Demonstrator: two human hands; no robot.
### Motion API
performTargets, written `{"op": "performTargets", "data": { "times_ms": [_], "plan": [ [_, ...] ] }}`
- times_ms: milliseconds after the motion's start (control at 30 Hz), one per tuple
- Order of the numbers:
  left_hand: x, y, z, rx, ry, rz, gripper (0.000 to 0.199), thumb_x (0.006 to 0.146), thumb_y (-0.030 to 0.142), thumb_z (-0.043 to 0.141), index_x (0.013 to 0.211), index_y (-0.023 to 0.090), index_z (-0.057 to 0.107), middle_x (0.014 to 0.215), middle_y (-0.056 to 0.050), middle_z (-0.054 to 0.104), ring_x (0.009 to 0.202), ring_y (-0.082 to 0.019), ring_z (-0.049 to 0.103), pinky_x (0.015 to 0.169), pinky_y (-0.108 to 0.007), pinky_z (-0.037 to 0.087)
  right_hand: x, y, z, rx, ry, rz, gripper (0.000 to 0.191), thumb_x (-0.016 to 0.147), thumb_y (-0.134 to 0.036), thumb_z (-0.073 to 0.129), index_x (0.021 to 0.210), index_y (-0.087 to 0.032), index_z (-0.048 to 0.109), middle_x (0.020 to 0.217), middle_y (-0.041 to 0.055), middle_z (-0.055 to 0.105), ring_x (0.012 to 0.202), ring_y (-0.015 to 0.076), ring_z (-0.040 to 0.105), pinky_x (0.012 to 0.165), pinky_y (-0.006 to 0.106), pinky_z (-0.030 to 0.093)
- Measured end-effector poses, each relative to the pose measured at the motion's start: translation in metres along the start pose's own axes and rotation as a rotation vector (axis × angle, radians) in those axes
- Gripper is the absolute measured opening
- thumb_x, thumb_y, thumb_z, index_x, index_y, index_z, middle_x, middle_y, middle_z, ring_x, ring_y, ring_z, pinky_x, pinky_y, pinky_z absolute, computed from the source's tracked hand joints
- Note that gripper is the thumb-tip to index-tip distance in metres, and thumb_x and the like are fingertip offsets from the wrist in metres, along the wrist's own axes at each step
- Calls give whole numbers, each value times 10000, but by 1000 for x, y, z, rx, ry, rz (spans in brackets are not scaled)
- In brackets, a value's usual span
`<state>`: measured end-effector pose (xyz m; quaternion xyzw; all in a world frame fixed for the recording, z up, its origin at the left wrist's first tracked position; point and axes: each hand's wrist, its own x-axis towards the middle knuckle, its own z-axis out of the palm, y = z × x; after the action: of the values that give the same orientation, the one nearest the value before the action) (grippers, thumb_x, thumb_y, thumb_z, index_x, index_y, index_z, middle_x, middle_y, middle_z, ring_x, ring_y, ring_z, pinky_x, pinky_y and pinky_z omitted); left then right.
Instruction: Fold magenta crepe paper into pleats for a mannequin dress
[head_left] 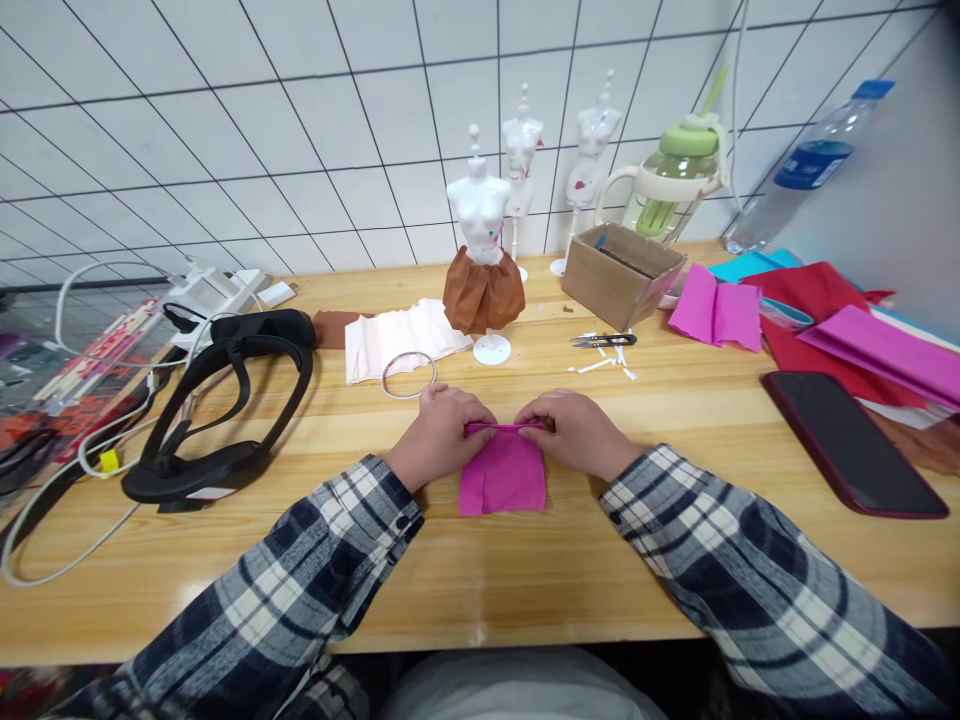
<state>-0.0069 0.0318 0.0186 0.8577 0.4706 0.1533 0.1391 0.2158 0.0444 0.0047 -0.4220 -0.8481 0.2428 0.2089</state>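
Note:
A small piece of magenta fabric point(504, 478) lies on the table in front of me, its far edge folded over in a narrow strip. My left hand point(444, 432) pinches the left end of that fold between thumb and fingers. At the right end, my right hand point(574, 430) grips the same fold in a pinch. Just beyond my left hand rests a thin metal ring point(409, 375), partly over pleated pale pink fabric point(397, 338). A small white dress form point(480, 205) wearing a gathered brown skirt point(484, 292) stands farther back.
Thread snips point(604, 341) lie among white scraps beside a cardboard box point(619, 275). Two more dress forms point(523, 165) stand by the tiled wall. A black head strap point(225, 400) with cables is at left; a phone point(855, 443), coloured fabrics point(810, 310) and a bottle point(810, 170) are at right.

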Motion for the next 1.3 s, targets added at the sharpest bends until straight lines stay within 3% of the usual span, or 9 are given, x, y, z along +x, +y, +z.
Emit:
{"op": "performTargets", "data": {
  "times_ms": [267, 467, 600, 733, 800, 900, 1000, 1167, 1300],
  "plan": [
    [1, -2, -3, -23, 0, -71, 142, 844, 305, 588, 826, 223, 703, 833, -11, 717, 850, -199, 618, 888, -419, 350, -1, 7, -1, 14, 31, 88, 89, 816, -217, 651, 855, -236, 729, 743, -8, 684, 715, 148, 586, 653, 266, 412],
    [2, -7, 0, -8, 25, -80, 141, 844, 269, 571, 861, 215, 700, 821, -23, 697, 825, -203, 612, 793, -369, 424, -1, 11, -2, 48, 93, 80, 289, 804, -283, 689, 1087, -222, 683, 911, 21, 686, 739, 148, 581, 695, 282, 449],
    [2, -6, 1, -49, 100, -83, 263, 826, 309, 614, 1067, 217, 667, 962, -54, 690, 922, -227, 611, 838, -387, 461, -1, 12, -2, 48, 139, 83, 355, 796, -205, 666, 1150, -212, 639, 988, 36, 671, 771, 152, 579, 725, 293, 467],
    [-4, -17, -21, -207, 224, -115, 403, 864, 365, 585, 1222, 180, 571, 1117, -87, 649, 1010, -214, 606, 914, -378, 482, -1, 11, -6, 34, 211, 83, 294, 830, -216, 622, 1122, -194, 638, 958, 50, 658, 766, 159, 571, 729, 302, 474],
    [-11, -32, -39, -150, 291, -182, 346, 865, 372, 580, 1146, 173, 607, 1097, -84, 651, 993, -220, 609, 912, -386, 484, -2, 12, -8, 39, 227, 95, 279, 835, -214, 614, 1112, -189, 641, 945, 49, 656, 751, 156, 569, 722, 299, 473],
    [-25, -58, -59, 121, 212, -233, 216, 809, 338, 632, 961, 191, 677, 988, -70, 670, 974, -274, 593, 922, -460, 449, -2, 12, -10, 56, 236, 110, 265, 838, -204, 605, 1100, -189, 643, 956, 48, 663, 745, 152, 570, 710, 294, 471],
    [-35, -73, -60, 263, 69, -216, 207, 808, 290, 607, 983, 208, 678, 976, -72, 682, 940, -282, 598, 872, -455, 461, -1, 11, -9, 70, 186, 105, 220, 849, -213, 595, 1056, -197, 665, 917, 39, 669, 738, 151, 571, 693, 290, 465],
    [-31, -72, -42, 340, 56, -243, 199, 838, 264, 545, 989, 206, 661, 927, -89, 683, 901, -271, 617, 818, -415, 466, -1, 8, -8, 73, 128, 91, 163, 861, -197, 576, 963, -203, 703, 842, 28, 666, 747, 154, 577, 688, 288, 450],
    [-24, -67, -43, 253, 77, -211, 171, 857, 281, 521, 861, 182, 660, 903, -92, 658, 893, -259, 592, 842, -422, 460, -1, 11, -9, 84, 153, 91, 187, 872, -223, 574, 1017, -205, 691, 865, 29, 672, 738, 153, 577, 686, 291, 455]
  ]
}}
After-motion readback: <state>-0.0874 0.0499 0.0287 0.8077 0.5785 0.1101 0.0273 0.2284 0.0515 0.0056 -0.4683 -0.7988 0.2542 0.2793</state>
